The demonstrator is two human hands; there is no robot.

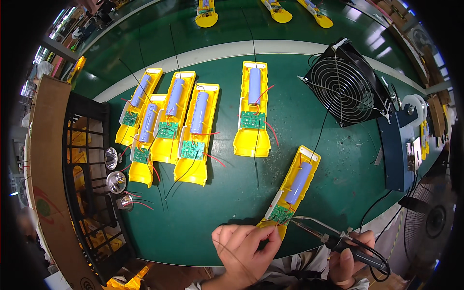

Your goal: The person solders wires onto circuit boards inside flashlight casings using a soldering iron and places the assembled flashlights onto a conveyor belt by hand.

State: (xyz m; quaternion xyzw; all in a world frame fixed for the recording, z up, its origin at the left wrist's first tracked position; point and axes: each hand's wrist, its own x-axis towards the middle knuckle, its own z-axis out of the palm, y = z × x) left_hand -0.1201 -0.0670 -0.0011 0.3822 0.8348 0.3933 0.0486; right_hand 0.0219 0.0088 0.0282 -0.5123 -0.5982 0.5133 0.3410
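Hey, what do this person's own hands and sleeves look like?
The left grip and right grip are bare five-fingered hands, with no gloves. Pale greyish cuffs show at the bottom edge, left sleeve and right sleeve; I can't make out any markings.

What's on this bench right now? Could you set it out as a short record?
Left hand: fingertips at the near end of the closest yellow casing; exact grip unclear
Right hand: holds a soldering iron, tip close to the green circuit board
Also in that casing: blue cylindrical cell
Other casings on the mat: four grouped at left, one in the middle
Left side: black crate, three silvery reflectors
Right side: black fan with wire guard, blue box, white spool
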